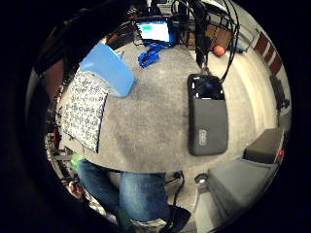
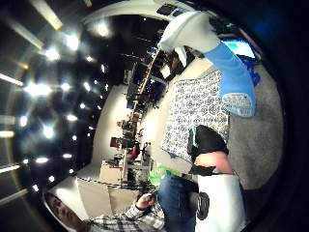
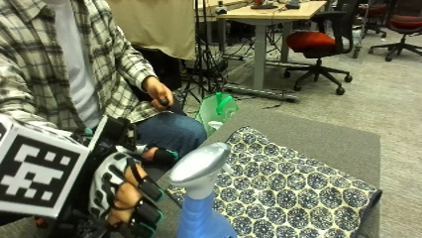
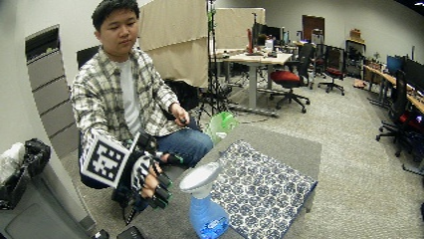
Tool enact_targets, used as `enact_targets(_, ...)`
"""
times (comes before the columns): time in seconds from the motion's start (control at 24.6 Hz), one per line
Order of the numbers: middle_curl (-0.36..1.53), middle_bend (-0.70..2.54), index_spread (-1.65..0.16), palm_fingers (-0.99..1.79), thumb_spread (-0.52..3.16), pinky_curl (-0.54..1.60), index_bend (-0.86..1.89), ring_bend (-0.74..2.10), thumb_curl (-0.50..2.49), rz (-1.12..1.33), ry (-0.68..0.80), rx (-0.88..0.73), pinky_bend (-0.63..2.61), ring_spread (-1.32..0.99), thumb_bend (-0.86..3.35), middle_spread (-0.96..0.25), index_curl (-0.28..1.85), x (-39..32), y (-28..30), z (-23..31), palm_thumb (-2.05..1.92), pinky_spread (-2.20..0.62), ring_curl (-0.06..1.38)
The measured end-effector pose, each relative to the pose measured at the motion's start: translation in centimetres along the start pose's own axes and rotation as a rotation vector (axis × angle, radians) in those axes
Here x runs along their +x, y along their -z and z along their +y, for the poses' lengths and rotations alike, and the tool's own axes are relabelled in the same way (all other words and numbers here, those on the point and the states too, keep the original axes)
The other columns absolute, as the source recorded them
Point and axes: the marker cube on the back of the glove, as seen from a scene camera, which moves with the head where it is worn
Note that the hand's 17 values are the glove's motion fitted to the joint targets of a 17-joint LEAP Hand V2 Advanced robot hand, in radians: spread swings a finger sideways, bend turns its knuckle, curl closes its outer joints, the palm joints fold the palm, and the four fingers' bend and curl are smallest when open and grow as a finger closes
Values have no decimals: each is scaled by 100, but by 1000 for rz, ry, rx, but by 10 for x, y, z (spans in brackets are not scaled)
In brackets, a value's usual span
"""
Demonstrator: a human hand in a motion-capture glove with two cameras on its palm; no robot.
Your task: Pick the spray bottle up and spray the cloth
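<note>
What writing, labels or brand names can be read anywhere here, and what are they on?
None can be read.
Black case on the table: a small badge, too blurred to read.
Screen beyond the table: lit, its contents too small to read.
Spray bottle: no label shows.
Cloth: a printed pattern only, no words.

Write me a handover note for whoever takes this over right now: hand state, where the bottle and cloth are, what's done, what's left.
Gloved right hand: beside the spray bottle, fingers loosely curled, holding nothing; contact with the bottle can't be confirmed.
Spray bottle: upright on the grey table, near its edge, next to the cloth.
Patterned cloth: spread flat on the table.
Bare hand: resting at the person's lap.
Done: hand brought up to the bottle.
Left: grip and lift the bottle, aim at the cloth, spray.
</note>
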Motion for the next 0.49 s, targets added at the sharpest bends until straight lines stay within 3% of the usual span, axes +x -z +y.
enact_targets(0.28, 27, 18, -24, 42, 102, 27, 12, 53, 45, -244, -170, 172, 60, 5, 6, 1, 25, 33, -29, -54, 78, 12, 31)
enact_targets(0.49, 29, 19, -23, 44, 100, 27, 14, 52, 47, -352, -169, 233, 59, 4, 5, 2, 25, 37, -39, -77, 82, 10, 31)
